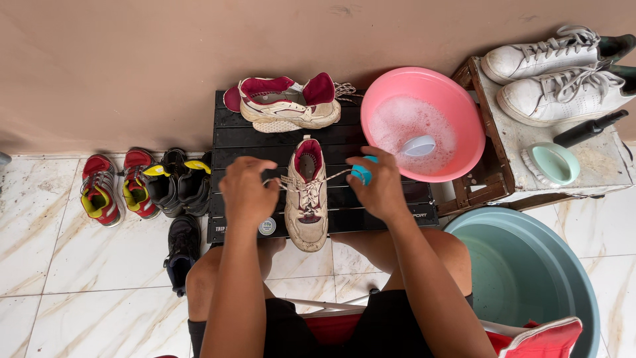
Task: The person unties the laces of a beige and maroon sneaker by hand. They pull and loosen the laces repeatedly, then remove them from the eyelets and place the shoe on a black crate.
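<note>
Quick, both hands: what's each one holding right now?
Left hand: closed, pinching a lace of the shoe.
Right hand: closed on a blue object, a lace running to it.

Both arms are bare from the lower edge of the picture up to the wrists, with no sleeve, watch, bracelet or ring showing on the left hand (246, 192) or the right hand (381, 189). The fingers are ungloved, and the nails look short and unpainted (they are too small in this view to be sure). The knees and thighs are bare too. Lower down, dark shorts (311, 328), black or close to it, cover the lap, with a plain hem across each thigh. No shirt, shoes or socks come into view, since the body is seen only from above.
</note>
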